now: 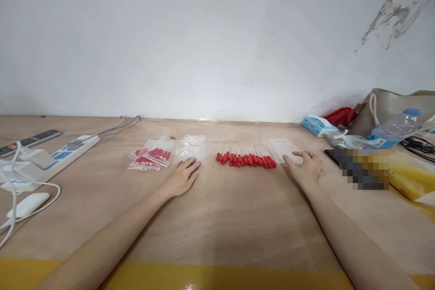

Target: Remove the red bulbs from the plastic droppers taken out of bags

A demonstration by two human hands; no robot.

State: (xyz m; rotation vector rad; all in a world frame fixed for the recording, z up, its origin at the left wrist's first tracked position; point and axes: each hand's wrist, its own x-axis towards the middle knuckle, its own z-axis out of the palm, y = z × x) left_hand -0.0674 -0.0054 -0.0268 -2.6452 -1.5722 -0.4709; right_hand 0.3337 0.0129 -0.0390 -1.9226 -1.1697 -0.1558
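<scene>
Swabs (246,159) with red heads and pale sticks lie in a loose row in the middle of the bench (220,217), nearer its back edge than its front, heads toward me and sticks pointing at the wall (217,41). From my head view, the left hand (182,176) is palm down with fingers extended and a little apart, the fingertips at the near side of some clear bags (190,147); I see it gripping nothing. Just left of those bags, filled bags (152,156) overlap in a pile, red heads showing through the plastic.

At the row's right end lies a whitish packet (280,149). The right hand (307,167) is half curled beside it, thumb and forefinger reaching over its near right corner; I cannot tell whether they pinch it.

Toward the bench's left edge I have a power strip (90,142), a remote (30,142) and a white case (29,205). Toward the right, a tissue pack (317,125) sits by the back edge, with a bottle (396,128) and a yellow packet (413,174) farther along.
</scene>
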